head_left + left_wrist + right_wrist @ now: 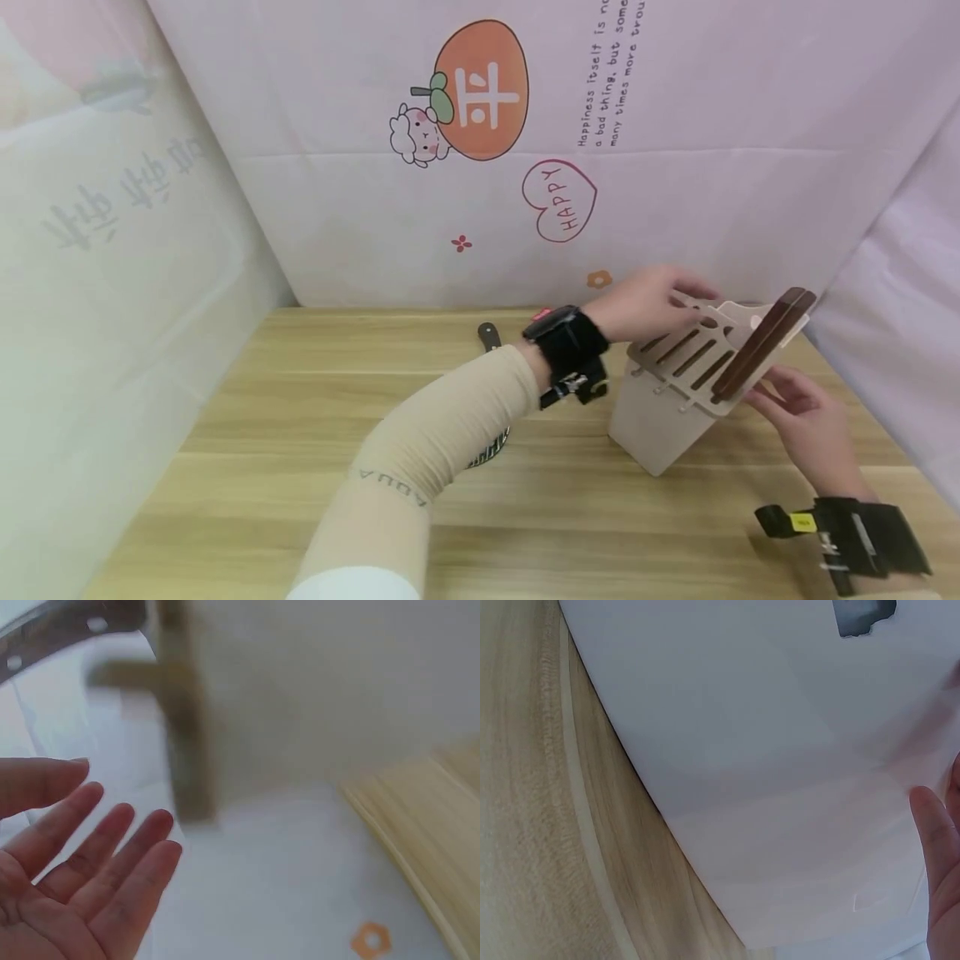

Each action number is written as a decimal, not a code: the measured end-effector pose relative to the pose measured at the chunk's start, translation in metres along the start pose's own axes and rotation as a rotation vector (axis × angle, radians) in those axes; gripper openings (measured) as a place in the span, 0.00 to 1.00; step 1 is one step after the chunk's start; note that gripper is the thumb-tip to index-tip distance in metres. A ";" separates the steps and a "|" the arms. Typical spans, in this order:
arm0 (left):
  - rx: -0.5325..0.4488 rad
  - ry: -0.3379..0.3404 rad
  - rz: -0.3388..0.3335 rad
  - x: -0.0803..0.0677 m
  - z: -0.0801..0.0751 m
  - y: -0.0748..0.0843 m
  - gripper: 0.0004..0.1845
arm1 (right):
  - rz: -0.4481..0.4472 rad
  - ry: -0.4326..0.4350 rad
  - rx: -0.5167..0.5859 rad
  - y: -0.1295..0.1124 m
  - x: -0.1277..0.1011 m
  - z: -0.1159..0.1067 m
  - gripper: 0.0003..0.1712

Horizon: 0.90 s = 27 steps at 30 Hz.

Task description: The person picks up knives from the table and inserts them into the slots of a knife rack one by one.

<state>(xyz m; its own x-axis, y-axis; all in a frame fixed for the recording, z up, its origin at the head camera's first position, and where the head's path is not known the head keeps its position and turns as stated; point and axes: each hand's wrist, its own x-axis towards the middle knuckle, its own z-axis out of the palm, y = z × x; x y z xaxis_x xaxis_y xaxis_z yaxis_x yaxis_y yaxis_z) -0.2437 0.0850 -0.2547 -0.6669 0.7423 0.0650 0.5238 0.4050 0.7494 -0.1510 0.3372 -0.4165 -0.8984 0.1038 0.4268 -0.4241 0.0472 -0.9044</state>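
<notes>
Sitting on the right part of the wooden table (pixel 315 433), the pale slotted holder (pixel 660 417) has a brown handle (pixel 765 346) jutting from its right end. The left hand (pixel 656 302), fingers loosely extended, is at its far top edge; contact is unclear. The right hand (pixel 810 421), relaxed and ungripping, is against or just beside its right side. Leftward, the left sleeve (pixel 420 442) partly hides a dark-handled utensil (pixel 489 336).
</notes>
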 end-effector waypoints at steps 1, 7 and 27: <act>-0.015 0.013 0.018 -0.005 -0.005 -0.009 0.18 | 0.004 -0.001 -0.009 0.000 0.000 0.000 0.25; -0.102 0.150 0.012 -0.047 -0.035 -0.063 0.19 | 0.016 0.004 -0.042 -0.001 0.002 -0.002 0.25; 0.037 0.186 -0.214 -0.137 -0.071 -0.213 0.18 | 0.051 0.013 -0.132 0.002 0.001 -0.004 0.27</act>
<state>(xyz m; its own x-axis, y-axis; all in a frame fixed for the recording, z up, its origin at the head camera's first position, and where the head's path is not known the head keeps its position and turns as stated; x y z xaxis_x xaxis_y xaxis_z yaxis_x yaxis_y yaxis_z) -0.3013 -0.1411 -0.3766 -0.8485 0.5284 0.0304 0.3773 0.5636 0.7348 -0.1526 0.3419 -0.4179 -0.9167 0.1220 0.3805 -0.3581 0.1716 -0.9178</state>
